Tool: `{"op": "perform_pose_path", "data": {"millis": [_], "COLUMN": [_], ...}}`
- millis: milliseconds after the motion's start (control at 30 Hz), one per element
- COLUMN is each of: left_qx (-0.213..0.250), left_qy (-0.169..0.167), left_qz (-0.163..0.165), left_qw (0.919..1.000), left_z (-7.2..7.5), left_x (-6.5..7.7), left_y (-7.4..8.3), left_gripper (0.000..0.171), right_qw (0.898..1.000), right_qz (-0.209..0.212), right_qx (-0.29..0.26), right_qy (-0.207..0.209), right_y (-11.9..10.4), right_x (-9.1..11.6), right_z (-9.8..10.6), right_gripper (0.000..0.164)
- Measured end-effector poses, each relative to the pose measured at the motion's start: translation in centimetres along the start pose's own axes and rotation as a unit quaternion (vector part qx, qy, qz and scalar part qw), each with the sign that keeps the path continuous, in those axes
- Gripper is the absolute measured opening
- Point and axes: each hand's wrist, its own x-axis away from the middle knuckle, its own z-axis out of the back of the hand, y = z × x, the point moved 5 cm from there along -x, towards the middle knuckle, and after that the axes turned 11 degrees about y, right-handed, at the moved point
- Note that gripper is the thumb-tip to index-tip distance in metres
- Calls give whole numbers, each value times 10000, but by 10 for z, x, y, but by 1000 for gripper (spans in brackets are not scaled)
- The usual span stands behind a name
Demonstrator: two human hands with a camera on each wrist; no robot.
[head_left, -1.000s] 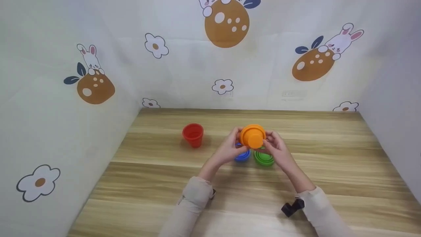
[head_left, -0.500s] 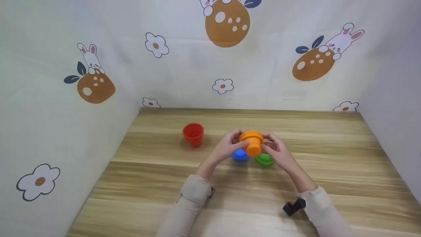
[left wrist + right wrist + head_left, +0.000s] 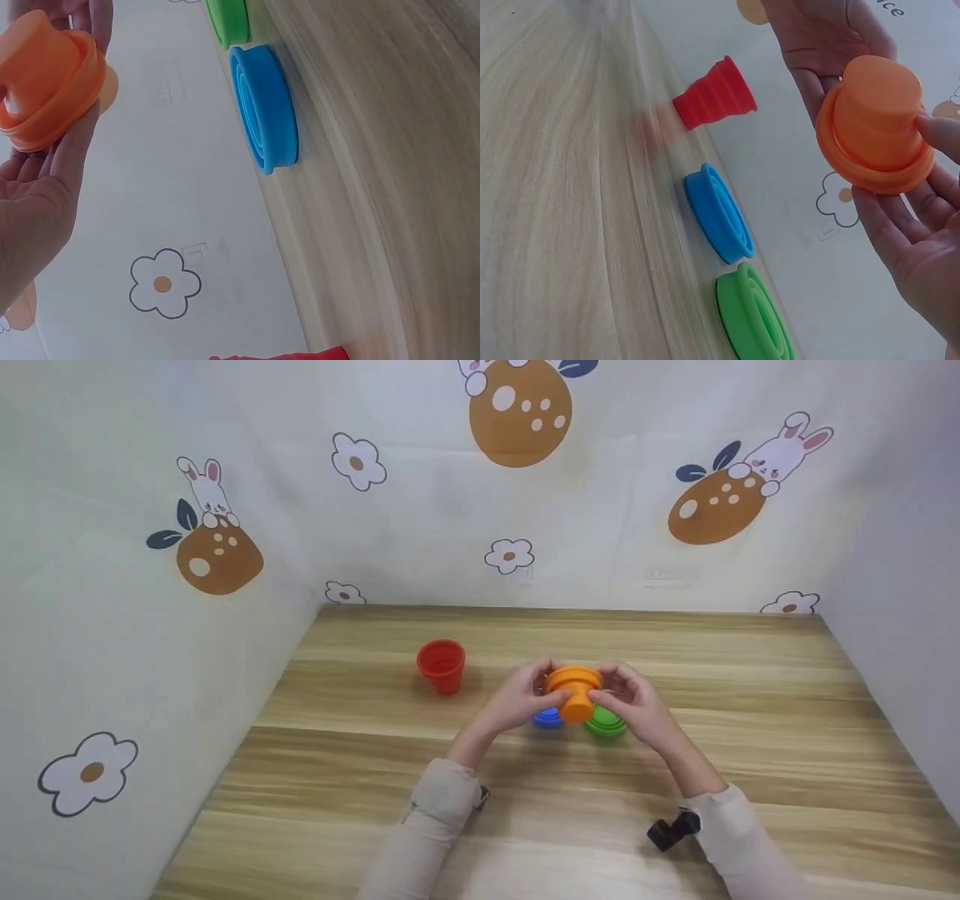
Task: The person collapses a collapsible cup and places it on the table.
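Between both hands, above the table, is an orange collapsible cup (image 3: pixel 576 694), partly extended, its narrow base tilted toward the head camera. My left hand (image 3: pixel 521 697) grips its left side, thumb on the lower part and fingers behind the rim. On the other side my right hand (image 3: pixel 634 701) holds it, with the thumb against the stepped wall. In the right wrist view the orange cup (image 3: pixel 877 124) shows its closed base. Behind and below it lie a flattened blue cup (image 3: pixel 718 214) and a flattened green cup (image 3: pixel 756 315), both partly covered in the head view.
A red collapsible cup (image 3: pixel 441 666), fully extended, stands upright on the wooden table (image 3: pixel 360 780), left of the hands. Walls of pale printed cloth (image 3: pixel 420 510) border the table at the back and sides. A black wrist device (image 3: pixel 673 830) is strapped at the right sleeve.
The orange cup has come slightly lower and tipped, so its side shows more than its base. Both thumbs have shifted onto its narrow lower part. The red cup has stayed in place.
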Motion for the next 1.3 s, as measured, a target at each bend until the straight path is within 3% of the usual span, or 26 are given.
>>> {"op": "perform_pose_path", "data": {"millis": [400, 667, 833, 1133, 1300], "left_qx": [-317, -130, -6, 196, 295], "left_qy": [79, 89, 38, -260, -247], "left_qz": [-368, -90, -80, -202, -217], "left_qw": [9988, 9998, 10000, 9993, 9990], "left_z": [-2, 1, 3, 2, 3], "left_x": [0, 0, 0, 3, 3], "left_y": [3, 1, 0, 5, 5], "left_gripper": [21, 22, 23, 33, 34], "right_qw": [9997, 9990, 9975, 9995, 9990], "right_qz": [132, 286, 405, 298, 347], "right_qx": [228, 100, -20, 129, 124], "right_qy": [20, -330, -570, 13, 258], "right_y": [-2, -1, -3, -6, -7], "right_x": [1, 1, 2, 1, 2], "right_z": [-2, 3, 4, 4, 4], "right_gripper": [27, 34, 38, 31, 32]}}
